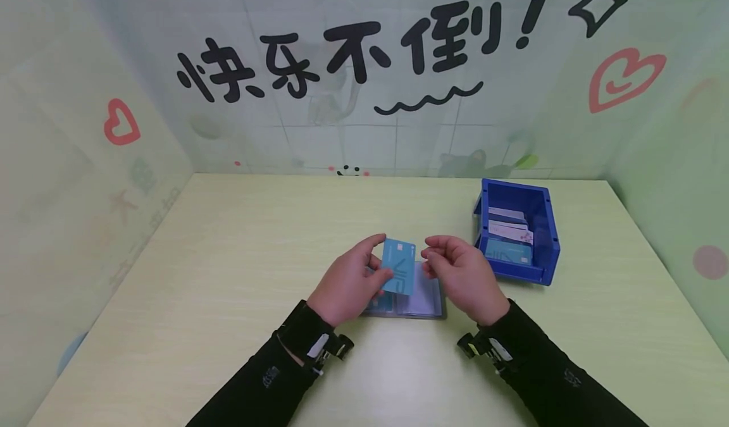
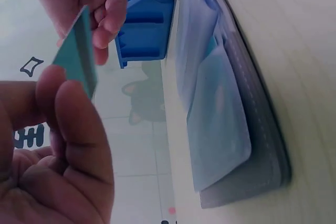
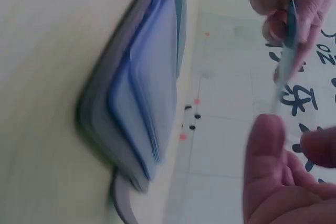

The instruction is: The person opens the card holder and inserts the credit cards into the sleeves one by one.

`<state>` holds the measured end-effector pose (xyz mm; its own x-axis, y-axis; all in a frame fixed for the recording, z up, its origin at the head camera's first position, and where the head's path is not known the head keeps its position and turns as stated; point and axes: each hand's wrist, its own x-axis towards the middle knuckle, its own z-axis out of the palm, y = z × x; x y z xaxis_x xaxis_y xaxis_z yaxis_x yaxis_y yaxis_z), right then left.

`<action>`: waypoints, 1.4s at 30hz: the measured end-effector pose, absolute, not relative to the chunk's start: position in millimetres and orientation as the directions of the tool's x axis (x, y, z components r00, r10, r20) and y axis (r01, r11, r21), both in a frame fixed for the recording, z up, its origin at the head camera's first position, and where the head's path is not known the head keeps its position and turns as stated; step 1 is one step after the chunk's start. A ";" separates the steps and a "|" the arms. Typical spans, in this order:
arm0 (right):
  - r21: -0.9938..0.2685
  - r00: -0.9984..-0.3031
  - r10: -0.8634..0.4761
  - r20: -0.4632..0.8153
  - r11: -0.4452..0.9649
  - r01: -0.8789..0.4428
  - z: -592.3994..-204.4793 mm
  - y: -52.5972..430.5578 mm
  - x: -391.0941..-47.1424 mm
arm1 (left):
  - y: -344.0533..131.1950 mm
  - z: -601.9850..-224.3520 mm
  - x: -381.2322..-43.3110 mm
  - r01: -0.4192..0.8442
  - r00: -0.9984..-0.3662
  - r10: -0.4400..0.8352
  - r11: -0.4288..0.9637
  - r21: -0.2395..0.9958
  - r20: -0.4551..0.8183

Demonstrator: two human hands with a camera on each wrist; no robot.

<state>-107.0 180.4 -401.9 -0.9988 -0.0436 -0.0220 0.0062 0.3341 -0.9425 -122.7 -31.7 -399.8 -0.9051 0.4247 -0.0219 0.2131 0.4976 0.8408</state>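
Black sleeves [image 1: 256, 376] reach in over the counter [image 1: 245, 243]; the left hand [image 1: 346, 286] has thumb and fingers clamped on a blue card [image 1: 400, 264] by its left edge, above an open card holder [image 1: 419, 302]; the card's long axis runs away from the person, chip end farthest; the right hand [image 1: 464, 278] is just beside it, thumb and forefinger slightly apart; rightward stands a blue bin [image 1: 521, 272] holding more cards [image 1: 509, 250].
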 end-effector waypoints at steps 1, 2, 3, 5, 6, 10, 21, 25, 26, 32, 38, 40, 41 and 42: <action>-0.920 -0.999 -0.049 -0.021 0.391 0.000 -401.4 181.7 -107.1 | -32.7 -400.0 -123.3 0.200 -0.907 0.420 0.507 0.839 -0.037; -0.891 -0.998 -0.061 -0.016 0.453 -0.014 -401.0 183.1 -107.3 | -33.6 -400.1 -123.8 0.190 -0.907 0.417 0.518 0.834 -0.052; -0.852 -0.997 -0.080 -0.012 0.523 -0.032 -400.3 184.4 -107.2 | -34.4 -400.2 -124.2 0.182 -0.907 0.416 0.528 0.829 -0.066; -0.758 -0.992 -0.126 -0.022 0.649 -0.065 -397.7 186.5 -106.3 | -35.8 -400.9 -124.7 0.181 -0.903 0.420 0.556 0.811 -0.086; -0.707 -0.987 -0.159 -0.028 0.702 -0.093 -397.2 187.5 -106.0 | -36.2 -401.1 -124.8 0.182 -0.902 0.422 0.570 0.801 -0.096; -0.523 -0.958 -0.265 -0.114 0.835 -0.169 -396.2 188.3 -104.4 | -37.3 -402.8 -124.8 0.201 -0.896 0.429 0.622 0.757 -0.115; -0.328 -0.924 -0.298 -0.240 0.921 -0.212 -403.5 183.5 -103.2 | -37.4 -408.6 -126.6 0.214 -0.890 0.432 0.682 0.699 -0.149; -0.289 -0.921 -0.306 -0.243 0.929 -0.232 -405.2 183.4 -102.9 | -37.3 -411.7 -126.8 0.215 -0.888 0.432 0.695 0.686 -0.158; -0.284 -0.920 -0.308 -0.241 0.929 -0.237 -405.7 183.5 -102.9 | -37.1 -412.3 -126.8 0.215 -0.889 0.430 0.697 0.684 -0.159; -0.260 -0.918 -0.321 -0.231 0.930 -0.260 -408.3 184.2 -103.5 | -35.3 -415.5 -126.6 0.213 -0.893 0.419 0.714 0.667 -0.163; -0.239 -0.916 -0.326 -0.234 0.933 -0.271 -409.8 183.7 -105.4 | -33.1 -416.4 -126.7 0.263 -0.901 0.417 0.747 0.611 -0.122; -0.237 -0.916 -0.326 -0.235 0.933 -0.272 -410.2 183.7 -105.7 | -32.7 -416.7 -126.8 0.271 -0.904 0.413 0.757 0.594 -0.113; -0.235 -0.916 -0.326 -0.234 0.933 -0.272 -410.3 183.8 -105.7 | -32.4 -417.0 -126.8 0.272 -0.905 0.411 0.760 0.591 -0.113; -0.235 -0.916 -0.326 -0.233 0.933 -0.272 -410.4 183.8 -105.6 | -32.1 -417.3 -126.8 0.271 -0.905 0.410 0.762 0.588 -0.114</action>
